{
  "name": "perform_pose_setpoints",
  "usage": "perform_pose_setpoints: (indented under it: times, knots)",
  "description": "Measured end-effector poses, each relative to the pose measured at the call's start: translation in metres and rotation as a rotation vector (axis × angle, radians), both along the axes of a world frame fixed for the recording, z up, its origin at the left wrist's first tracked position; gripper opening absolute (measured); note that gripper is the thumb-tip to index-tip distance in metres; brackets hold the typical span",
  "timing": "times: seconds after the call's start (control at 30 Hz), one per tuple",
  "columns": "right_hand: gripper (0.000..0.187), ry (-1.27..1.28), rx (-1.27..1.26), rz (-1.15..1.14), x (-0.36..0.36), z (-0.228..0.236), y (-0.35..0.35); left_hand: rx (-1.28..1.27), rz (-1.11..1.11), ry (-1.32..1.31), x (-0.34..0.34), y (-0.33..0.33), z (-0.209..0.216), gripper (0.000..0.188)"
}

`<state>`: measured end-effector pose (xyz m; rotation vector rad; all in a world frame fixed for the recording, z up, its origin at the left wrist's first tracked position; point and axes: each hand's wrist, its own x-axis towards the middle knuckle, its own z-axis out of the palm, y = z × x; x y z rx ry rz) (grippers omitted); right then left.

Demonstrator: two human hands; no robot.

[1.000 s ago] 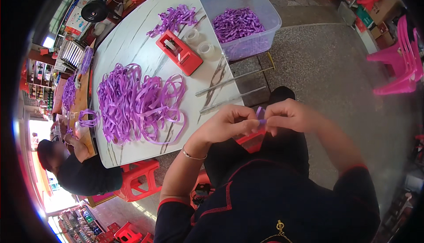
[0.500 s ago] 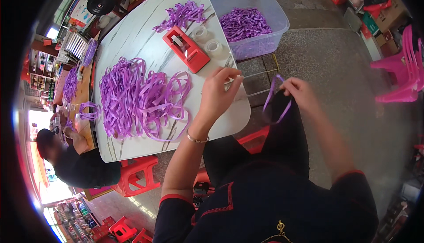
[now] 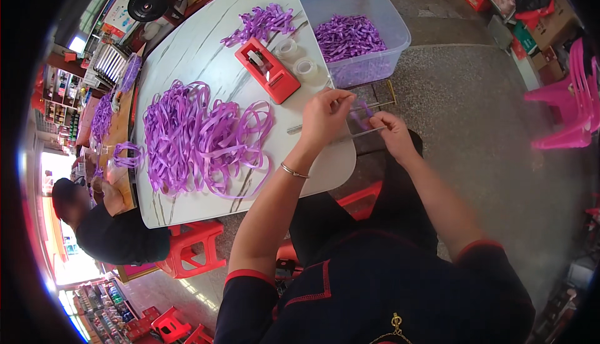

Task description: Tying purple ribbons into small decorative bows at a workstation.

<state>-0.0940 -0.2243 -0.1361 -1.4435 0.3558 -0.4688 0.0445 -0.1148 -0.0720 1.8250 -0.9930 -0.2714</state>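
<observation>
Over the right edge of the white marbled table (image 3: pixel 206 50), my two hands are close together at a pair of thin metal rods (image 3: pixel 376 104) that jut out past the edge. My right hand (image 3: pixel 394 136) pinches a purple ribbon (image 3: pixel 361 114), blurred between the hands and lying by the rods. My left hand (image 3: pixel 327 116) is closed in a pinch just above the rods. What its fingertips hold, if anything, is too small to make out. A large heap of purple ribbon loops (image 3: pixel 181 137) lies on the table to the left.
A red tape dispenser (image 3: pixel 267 72) and two clear tape rolls (image 3: pixel 305 67) stand beyond my left hand, near a small pile of purple ribbons (image 3: pixel 265 22). A clear plastic bin (image 3: pixel 400 34) holds many more. Another person (image 3: pixel 112 225) sits at left; pink stools (image 3: pixel 572 106) stand right.
My right hand has moved left with the ribbon, from out over my knee to the rods. My left hand has shifted slightly right and down, closer to it.
</observation>
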Motion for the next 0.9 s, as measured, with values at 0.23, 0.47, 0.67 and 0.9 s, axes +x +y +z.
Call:
perform_pose_setpoints:
  times: [0.23, 0.47, 0.67, 0.9]
  knots:
    - [0.019, 0.029, 0.1, -0.014, 0.0, -0.008, 0.013, 0.131, -0.009, -0.255, 0.001, -0.007, -0.003, 0.017]
    - [0.02, 0.09, 0.051, -0.041, -0.012, -0.005, 0.025, 0.239, -0.075, -0.317, 0.003, -0.007, -0.001, 0.024]
    - [0.019, 0.19, -0.091, 0.01, -0.074, 0.015, 0.054, 0.294, -0.106, -0.299, 0.007, -0.008, 0.001, 0.025]
    - [0.009, 0.093, -0.571, 0.034, -0.166, 0.043, 0.086, 0.332, -0.151, -0.317, 0.013, -0.009, -0.002, 0.025]
